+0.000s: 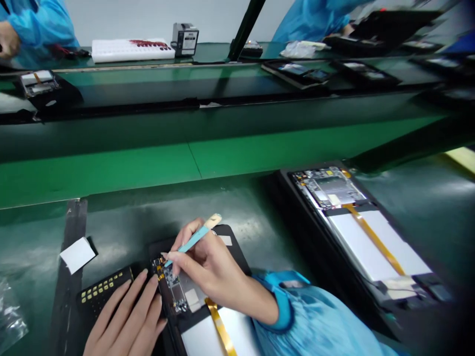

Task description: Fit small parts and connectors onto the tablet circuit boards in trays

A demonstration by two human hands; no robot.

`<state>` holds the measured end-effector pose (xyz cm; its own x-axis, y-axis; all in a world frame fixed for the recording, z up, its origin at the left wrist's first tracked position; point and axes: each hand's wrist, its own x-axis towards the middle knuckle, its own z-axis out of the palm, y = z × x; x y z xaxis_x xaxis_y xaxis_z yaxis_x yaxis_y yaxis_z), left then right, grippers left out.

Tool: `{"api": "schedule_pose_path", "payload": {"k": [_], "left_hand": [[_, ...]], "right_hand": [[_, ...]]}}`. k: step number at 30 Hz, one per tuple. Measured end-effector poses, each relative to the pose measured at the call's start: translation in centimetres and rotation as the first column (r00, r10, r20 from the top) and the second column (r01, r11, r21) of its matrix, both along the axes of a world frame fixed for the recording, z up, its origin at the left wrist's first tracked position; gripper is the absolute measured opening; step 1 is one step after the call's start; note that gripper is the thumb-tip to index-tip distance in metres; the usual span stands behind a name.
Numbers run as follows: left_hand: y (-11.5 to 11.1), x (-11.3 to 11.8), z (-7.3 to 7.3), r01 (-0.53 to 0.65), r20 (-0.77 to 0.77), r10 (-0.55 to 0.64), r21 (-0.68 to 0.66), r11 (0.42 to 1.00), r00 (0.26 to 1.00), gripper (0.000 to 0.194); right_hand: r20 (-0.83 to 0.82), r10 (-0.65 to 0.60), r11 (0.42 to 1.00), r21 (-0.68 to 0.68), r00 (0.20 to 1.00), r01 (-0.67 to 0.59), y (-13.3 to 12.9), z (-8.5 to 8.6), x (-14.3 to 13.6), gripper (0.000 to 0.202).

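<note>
My right hand (200,257) is closed round a flat light-blue stick (193,239) with a pale wooden end. Its lower tip touches the circuit board (177,291) near the upper left corner of an opened tablet-like device. A gold ribbon strip (220,327) runs down over the device's white battery (240,329). My left hand (128,316) lies flat, fingers slightly apart, with its fingertips by the device's left edge. Partly under it sits a black tray (107,289) with rows of small gold pieces. A blue band is around my right wrist.
Another opened device (374,237) lies on black padding at the right. A white card (77,255) and a clear plastic bag (11,316) are at the left. Beyond a green divider (222,153), more devices rest on a shelf, and two people in blue sleeves are at the back.
</note>
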<state>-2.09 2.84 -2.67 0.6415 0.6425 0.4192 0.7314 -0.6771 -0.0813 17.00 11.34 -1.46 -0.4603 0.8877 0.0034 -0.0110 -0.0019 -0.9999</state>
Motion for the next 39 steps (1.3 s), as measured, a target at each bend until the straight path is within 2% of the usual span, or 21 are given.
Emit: {"api": "schedule_pose_path", "payload": {"k": [5, 10, 19, 24, 29, 33, 39], "left_hand": [[-0.2, 0.3, -0.3, -0.005, 0.054, 0.006, -0.016, 1.0, 0.999, 0.019], [-0.6, 1.5, -0.4, -0.127, 0.262, 0.146, -0.088, 0.988, 0.954, 0.02], [-0.8, 1.7, -0.5, -0.125, 0.256, 0.146, -0.096, 0.987, 0.956, 0.021], [-0.9, 2.1, -0.6, -0.169, 0.258, 0.191, -0.104, 0.98, 0.947, 0.017], [-1.0, 2.2, -0.4, -0.175, 0.255, 0.195, -0.101, 0.979, 0.947, 0.016], [-1.1, 2.5, -0.4, -0.222, 0.327, 0.236, -0.081, 0.972, 0.915, 0.014], [-1.4, 3.2, -0.3, -0.339, 0.338, 0.381, -0.176, 0.924, 0.861, 0.02]], "right_hand": [[0.024, 0.003, 1.0, 0.02, 1.0, -0.004, 0.1, 0.1, 0.1, 0.016], [0.043, -0.01, 1.0, 0.025, 0.999, 0.009, 0.0, 0.2, 0.0, 0.017], [0.043, -0.004, 0.998, 0.059, 0.999, 0.001, -0.2, 0.0, 0.0, 0.016], [0.034, -0.02, 0.998, 0.068, 0.999, 0.018, -0.2, 0.1, -0.1, 0.015], [-0.034, -0.071, 0.997, -0.016, 0.997, 0.07, -0.1, 0.0, -0.2, 0.017], [-0.099, -0.102, 0.993, -0.061, 0.99, 0.096, 0.1, 0.1, -0.3, 0.019], [-0.275, -0.217, 0.96, -0.232, 0.937, 0.155, 0.7, 0.3, -0.4, 0.028]]}}
